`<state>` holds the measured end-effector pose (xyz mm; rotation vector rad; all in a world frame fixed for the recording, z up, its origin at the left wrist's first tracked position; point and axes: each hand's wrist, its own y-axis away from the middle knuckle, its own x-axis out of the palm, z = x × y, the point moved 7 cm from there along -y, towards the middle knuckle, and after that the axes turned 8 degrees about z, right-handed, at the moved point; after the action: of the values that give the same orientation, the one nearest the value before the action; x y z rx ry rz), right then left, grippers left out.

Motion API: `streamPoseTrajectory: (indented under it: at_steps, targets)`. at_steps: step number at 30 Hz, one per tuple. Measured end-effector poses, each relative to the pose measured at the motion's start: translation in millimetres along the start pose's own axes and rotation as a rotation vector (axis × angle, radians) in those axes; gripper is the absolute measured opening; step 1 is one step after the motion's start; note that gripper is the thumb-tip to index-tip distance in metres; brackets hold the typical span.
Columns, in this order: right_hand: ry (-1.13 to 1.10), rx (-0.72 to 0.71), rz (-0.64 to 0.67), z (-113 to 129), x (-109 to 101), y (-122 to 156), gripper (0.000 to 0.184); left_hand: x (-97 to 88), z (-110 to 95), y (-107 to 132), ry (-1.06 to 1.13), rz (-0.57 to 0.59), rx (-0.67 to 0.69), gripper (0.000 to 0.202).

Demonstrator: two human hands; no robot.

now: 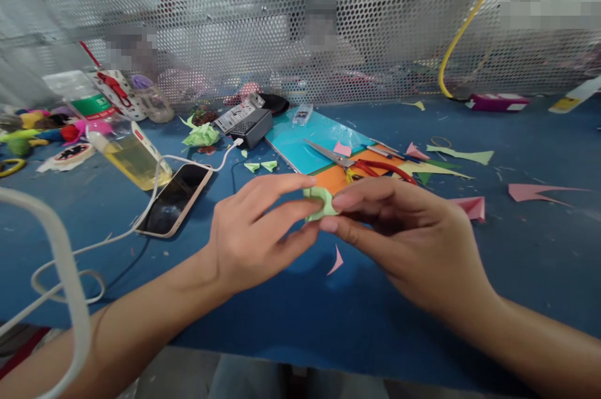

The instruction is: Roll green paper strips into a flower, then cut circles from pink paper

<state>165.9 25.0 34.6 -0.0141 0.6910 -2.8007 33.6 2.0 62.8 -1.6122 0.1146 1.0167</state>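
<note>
My left hand [256, 230] and my right hand [404, 230] meet above the blue table [539, 248], both pinching a small folded piece of light green paper [320, 200] between thumb and fingers. The paper is held just off the table surface. A small pink paper scrap [336, 261] lies on the table right below the hands.
Scissors with red handles [361, 164] lie on teal and orange paper sheets [305, 139]. A phone [174, 198] on a white cable, a glue bottle [126, 151], a black box [251, 126], paper scraps and colourful craft bits surround them. A perforated metal screen [300, 23] stands behind; people sit beyond it.
</note>
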Motion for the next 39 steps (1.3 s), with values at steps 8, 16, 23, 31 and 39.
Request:
streamPoseTrajectory:
  at_steps: [8,16,23,31,39]
  targets:
    - [0.377,-0.138,0.067,6.4,-5.6,-8.4,0.007,4.6,16.3,0.9,0.26,0.004,-0.25,0.005]
    - [0.488,-0.107,0.145,0.8,-4.4,-14.9,0.01,10.6,22.0,1.7,0.323,0.038,-0.27,0.003]
    - [0.541,-0.126,0.184,2.2,-2.7,-15.0,0.012,13.3,23.8,1.8,0.326,0.057,-0.263,0.002]
    - [0.678,-0.239,0.24,1.2,1.1,-11.3,0.011,14.5,17.0,0.5,0.226,0.048,-0.146,0.006]
    - [0.821,-0.323,0.248,3.9,5.6,-6.6,0.011,16.6,18.3,0.5,0.263,0.05,-0.142,0.006]
